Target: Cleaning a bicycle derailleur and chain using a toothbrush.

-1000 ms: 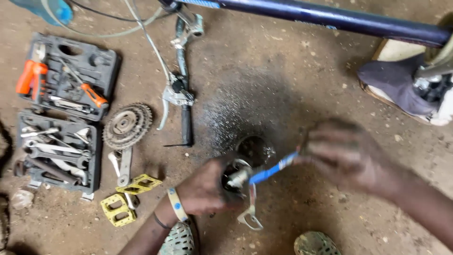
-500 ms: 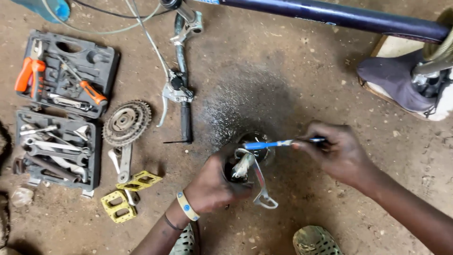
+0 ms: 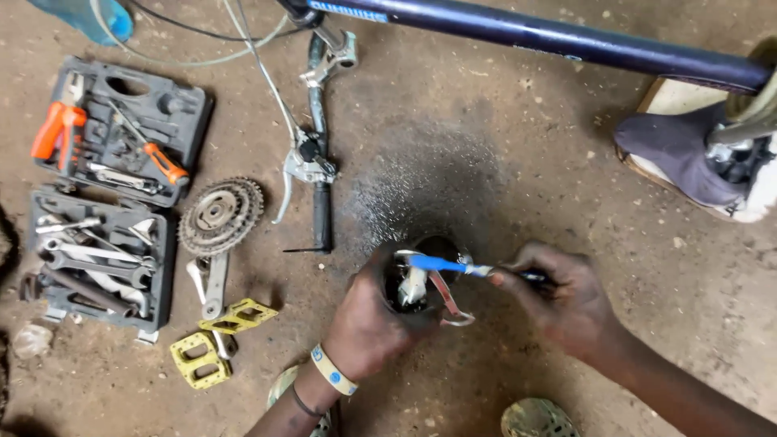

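Note:
My left hand (image 3: 368,328) grips a small metal bicycle part (image 3: 414,285) over a dark round cup (image 3: 441,247) standing on the dirt floor. A thin bent metal arm (image 3: 450,307) hangs off the part toward me. My right hand (image 3: 566,303) holds a brush with a blue handle (image 3: 441,264), and its head lies against the top of the part. A pale band with blue dots sits on my left wrist.
An open grey tool case (image 3: 105,186) with wrenches and orange-handled tools lies at left. Beside it are a toothed sprocket cluster (image 3: 220,214), yellow pedals (image 3: 212,338) and a handlebar with brake lever (image 3: 316,162). A dark blue bicycle tube (image 3: 534,36) crosses the top. A saddle (image 3: 696,162) rests at right.
My right hand has drawn the brush from angled up-right to level across the part. My left hand has stayed on the part with a slight turn.

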